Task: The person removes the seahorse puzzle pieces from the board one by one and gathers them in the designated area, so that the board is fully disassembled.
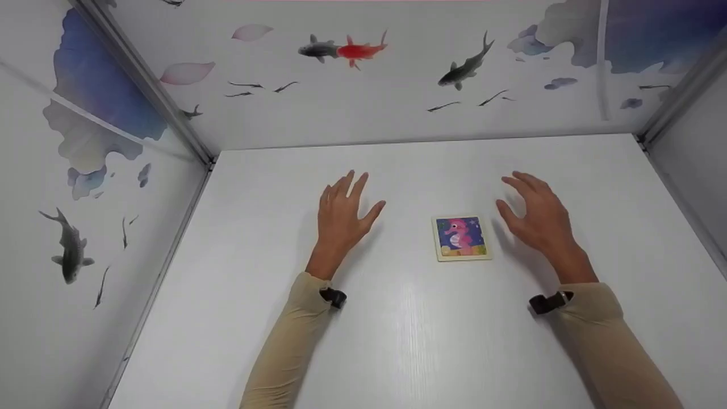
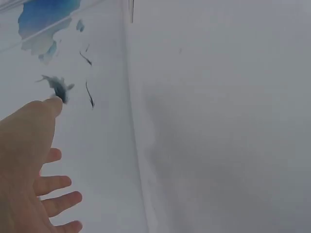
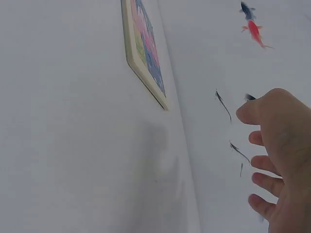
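A square puzzle board [image 1: 462, 237] with a pink seahorse on a blue ground and a pale frame lies flat on the white table. To its left, my left hand [image 1: 342, 218] hovers above the tabletop with spread fingers and holds nothing. My right hand [image 1: 537, 216] is just right of the board, its fingers relaxed, apart from the board and without anything in its grasp. In the left wrist view the left hand [image 2: 29, 165] shows its thumb and fingers loosely extended. The board's edge [image 3: 146, 77] shows in the right wrist view, away from the right hand [image 3: 286, 160].
The white table [image 1: 397, 341] is bordered by a back wall [image 1: 397, 113] and a left wall [image 1: 34, 227], both printed with fish and lotus shapes. Another wall [image 1: 698, 125] stands at the right. Each sleeve cuff carries a black strap device [image 1: 334, 297].
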`<state>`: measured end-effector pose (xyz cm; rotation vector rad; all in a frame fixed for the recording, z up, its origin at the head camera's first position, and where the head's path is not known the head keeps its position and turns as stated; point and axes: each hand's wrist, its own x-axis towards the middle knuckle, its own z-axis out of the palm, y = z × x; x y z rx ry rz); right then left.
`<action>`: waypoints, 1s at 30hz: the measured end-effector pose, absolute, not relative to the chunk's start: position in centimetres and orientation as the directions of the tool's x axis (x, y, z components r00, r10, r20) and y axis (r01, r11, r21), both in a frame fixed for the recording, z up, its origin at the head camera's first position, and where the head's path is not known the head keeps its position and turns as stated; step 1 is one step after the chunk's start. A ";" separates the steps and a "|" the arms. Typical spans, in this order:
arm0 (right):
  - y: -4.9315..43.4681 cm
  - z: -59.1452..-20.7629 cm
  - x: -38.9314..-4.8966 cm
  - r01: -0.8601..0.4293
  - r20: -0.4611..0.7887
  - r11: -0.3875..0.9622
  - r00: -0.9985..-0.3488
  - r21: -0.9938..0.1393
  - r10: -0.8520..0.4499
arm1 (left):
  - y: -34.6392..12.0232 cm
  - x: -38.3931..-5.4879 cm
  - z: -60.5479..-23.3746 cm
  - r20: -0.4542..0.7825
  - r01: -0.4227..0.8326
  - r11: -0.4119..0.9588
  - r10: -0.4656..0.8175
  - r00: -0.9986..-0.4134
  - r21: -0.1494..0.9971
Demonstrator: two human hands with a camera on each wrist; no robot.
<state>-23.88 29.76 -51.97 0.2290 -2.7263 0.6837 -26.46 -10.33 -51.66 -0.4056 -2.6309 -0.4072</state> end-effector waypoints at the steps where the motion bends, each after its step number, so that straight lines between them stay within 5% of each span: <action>1: 29.5 -52.3 -23.7 -0.234 0.335 0.857 -0.939 -0.459 -0.077 | -9.8 -26.2 -51.8 0.467 0.365 0.901 0.225 -0.855 0.234; 9: 28.7 -54.7 -23.4 -0.254 0.249 0.723 -0.962 -0.643 -0.117 | -5.1 -24.9 -52.3 0.379 0.473 0.780 0.326 -0.866 0.410; 19: 28.6 -56.0 -23.5 -0.149 0.084 0.670 -0.988 -0.727 -0.129 | -0.1 -24.5 -52.9 0.179 0.465 0.630 0.464 -0.868 0.621; 30: 28.1 -55.7 -23.6 -0.162 0.090 0.667 -0.986 -0.727 -0.141 | 4.7 -25.2 -53.6 0.086 0.490 0.612 0.568 -0.818 0.621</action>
